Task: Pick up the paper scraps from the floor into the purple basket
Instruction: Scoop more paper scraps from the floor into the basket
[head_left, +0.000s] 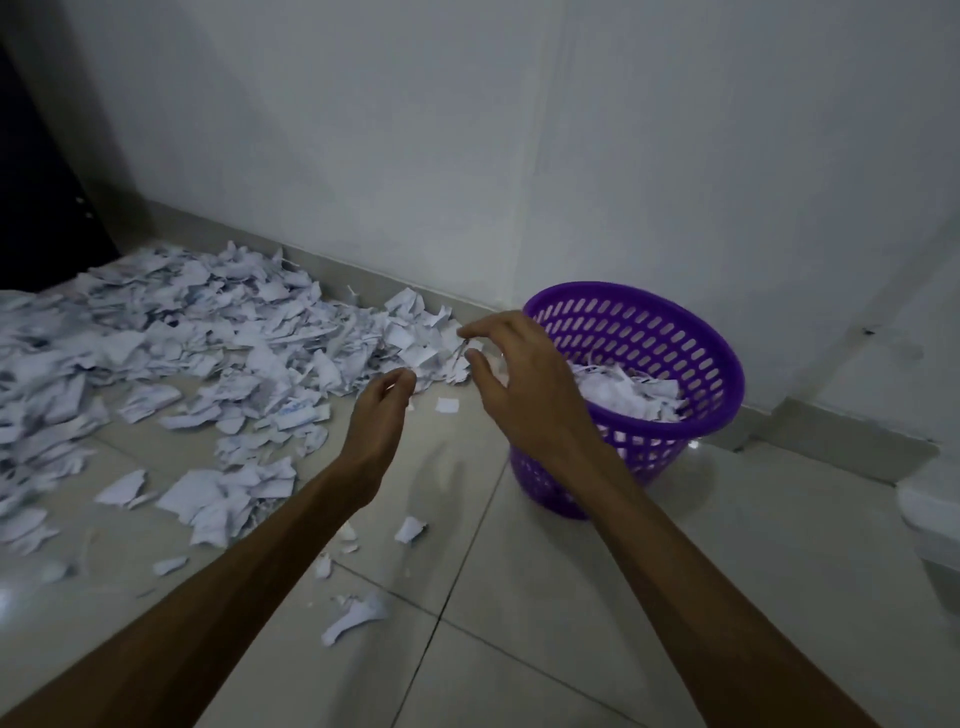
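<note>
On the tiled floor (519, 597) a big heap of paper scraps (208, 332) lies beside the purple basket (675, 332). Both hands reach there: right hand (519, 374) spread and empty, left hand (382, 410) loosely curled, holding nothing visible. The scraps look light and limp, best gathered in bunches.

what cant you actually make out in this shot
All from the head view:
- How full the purple basket is: the right hand and forearm cover its near left side.
- Whether the left hand holds a scrap: its curled fingers face away.
- How far the paper scraps spread: the left edge cuts off the pile.
- The print on the scraps: too dim and small.
- The white object at the right edge: cut off.
</note>
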